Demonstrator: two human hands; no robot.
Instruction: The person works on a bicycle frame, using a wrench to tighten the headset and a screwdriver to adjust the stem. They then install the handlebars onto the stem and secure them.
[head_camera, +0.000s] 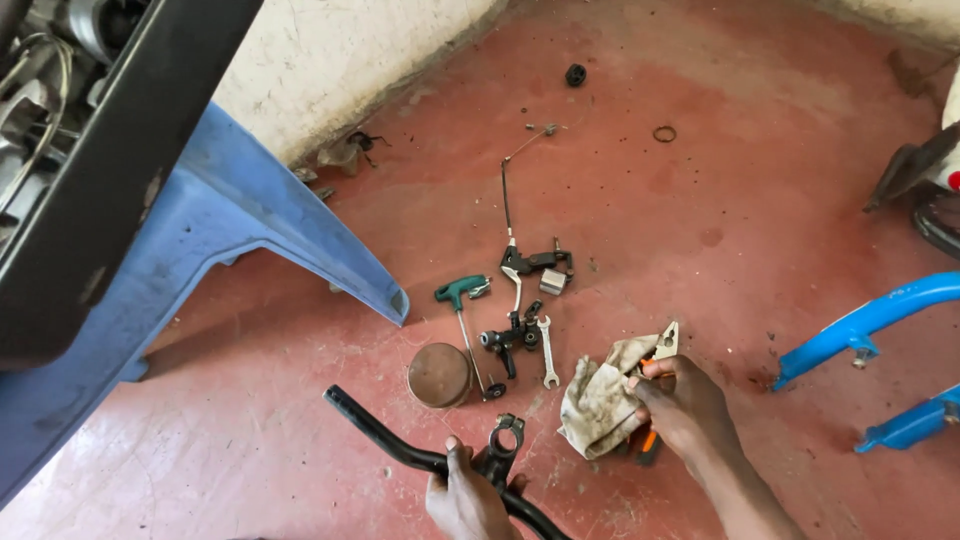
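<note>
Open red floor (760, 200) is left toward the right. The middle is cluttered by a T-handle wrench (462, 300), lever assembly (520, 330) and round tin (438, 375). The left is blocked by a blue plastic chair (250, 220).

A black handlebar (380, 440), green-handled T-wrench (458, 292), dirty cream rag (600, 400), orange-handled pliers (655, 390), blue plastic chair (250, 210), red floor (700, 230)

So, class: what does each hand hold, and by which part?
The left hand grips the black handlebar on its tube beside the clamp. The right hand holds orange-handled pliers by the handles, over a rag.

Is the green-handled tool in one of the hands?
No, the green-handled tool lies on the floor, while the left hand grips the black bar and the right hand holds pliers.
</note>
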